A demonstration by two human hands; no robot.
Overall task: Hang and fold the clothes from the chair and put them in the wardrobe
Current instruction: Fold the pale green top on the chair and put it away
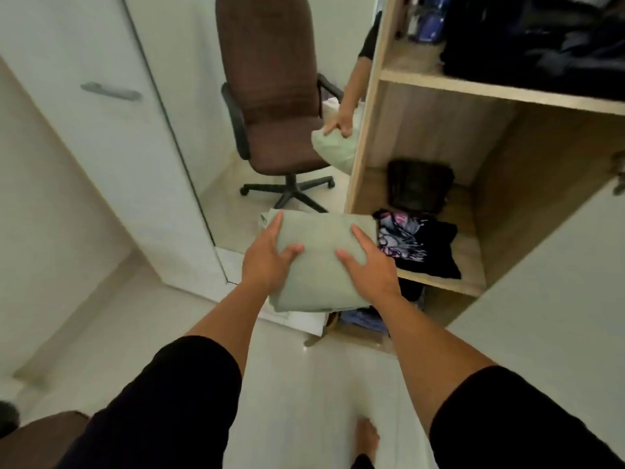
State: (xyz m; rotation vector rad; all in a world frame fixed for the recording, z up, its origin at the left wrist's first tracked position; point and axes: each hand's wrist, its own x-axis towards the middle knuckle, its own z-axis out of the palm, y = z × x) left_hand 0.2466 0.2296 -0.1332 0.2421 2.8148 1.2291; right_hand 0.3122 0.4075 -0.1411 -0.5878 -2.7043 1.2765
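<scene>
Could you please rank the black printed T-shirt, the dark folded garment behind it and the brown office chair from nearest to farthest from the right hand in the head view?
From the right hand:
1. Black printed T-shirt, just right of the hand, at the front of the wardrobe shelf.
2. Dark folded garment, deeper on the same shelf.
3. Brown office chair, up and to the left, seen in the mirror.

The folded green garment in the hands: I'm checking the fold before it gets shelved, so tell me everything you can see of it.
The folded green garment is pale sage, a soft plain cloth with no print showing, folded into a thick, roughly rectangular stack with rounded edges. It is held about level in the air in front of the open wardrobe. The left hand and right hand grip its sides, fingers spread on top. Its far right corner is next to a black printed shirt lying on the shelf.
</scene>
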